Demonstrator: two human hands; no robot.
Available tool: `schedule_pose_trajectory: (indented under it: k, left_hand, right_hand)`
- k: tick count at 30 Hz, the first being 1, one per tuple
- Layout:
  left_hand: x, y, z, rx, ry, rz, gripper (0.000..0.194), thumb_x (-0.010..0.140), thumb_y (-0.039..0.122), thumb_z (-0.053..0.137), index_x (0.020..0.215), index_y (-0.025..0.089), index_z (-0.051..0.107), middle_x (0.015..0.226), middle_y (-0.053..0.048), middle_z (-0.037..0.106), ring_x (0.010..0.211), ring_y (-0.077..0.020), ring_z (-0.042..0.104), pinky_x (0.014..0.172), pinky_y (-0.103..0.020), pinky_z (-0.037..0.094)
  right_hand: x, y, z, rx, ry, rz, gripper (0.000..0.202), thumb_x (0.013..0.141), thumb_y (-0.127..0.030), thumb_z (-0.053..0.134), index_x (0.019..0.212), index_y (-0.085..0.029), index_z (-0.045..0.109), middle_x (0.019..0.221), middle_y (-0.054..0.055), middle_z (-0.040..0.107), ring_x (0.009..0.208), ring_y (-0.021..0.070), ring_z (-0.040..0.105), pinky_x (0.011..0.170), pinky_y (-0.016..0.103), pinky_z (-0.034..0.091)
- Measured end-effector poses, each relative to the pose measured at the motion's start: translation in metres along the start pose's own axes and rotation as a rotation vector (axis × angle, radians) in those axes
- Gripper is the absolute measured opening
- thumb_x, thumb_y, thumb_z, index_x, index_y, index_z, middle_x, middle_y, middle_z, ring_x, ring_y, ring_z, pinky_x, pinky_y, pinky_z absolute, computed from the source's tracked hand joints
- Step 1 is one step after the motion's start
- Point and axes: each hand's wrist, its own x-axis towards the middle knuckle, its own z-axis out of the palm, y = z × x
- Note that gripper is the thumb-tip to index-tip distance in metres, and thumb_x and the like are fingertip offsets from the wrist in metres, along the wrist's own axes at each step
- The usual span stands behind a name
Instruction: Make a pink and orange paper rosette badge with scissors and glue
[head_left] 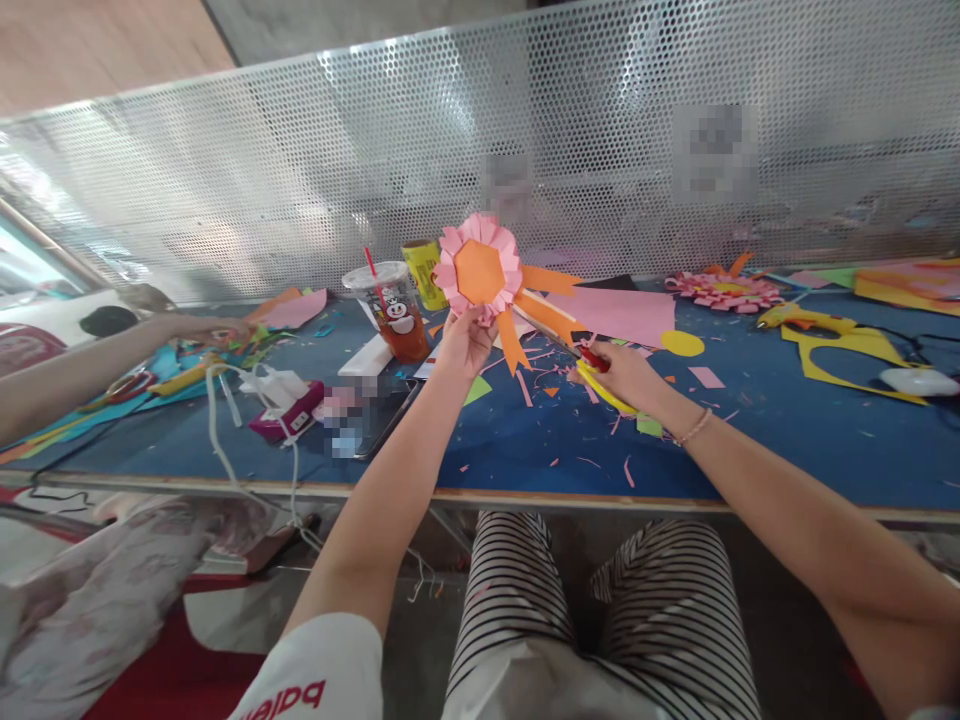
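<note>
A pink pleated paper rosette [480,272] with an orange centre is held upright over the table. My left hand [469,345] pinches its lower edge. Orange ribbon strips [550,278] spread from it to the right and downward. My right hand [611,375] is closed around scissors [595,360] with red and yellow on the handles. The blades point up and left toward the ribbon strips; whether they touch the paper I cannot tell. Pink paper [622,315] lies behind, with scraps below both hands.
On the blue table [540,460], a drink cup [401,320], a yellow roll [425,275] and a purple box [285,412] stand left. A yellow glue gun [810,318] and another rosette [724,290] lie right. A person's arm [97,350] reaches in from far left.
</note>
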Motion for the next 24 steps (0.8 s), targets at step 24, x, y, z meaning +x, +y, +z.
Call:
schedule_pose_trajectory:
  k: [24]
  left_hand:
    - [-0.0079,-0.0052,0.006,0.039,0.022,-0.048,0.013,0.074,0.006,0.056,0.069,0.017,0.05,0.063,0.004,0.061,0.059,-0.0061,0.061,0.072,-0.023,0.054]
  right_hand:
    - [0.0002,-0.0018,-0.0014,0.031,-0.01,0.01,0.035,0.073,-0.054,0.051,0.076,-0.018,0.052,0.07,0.004,0.057,0.06,0.0151,0.049,0.055,0.025,0.031]
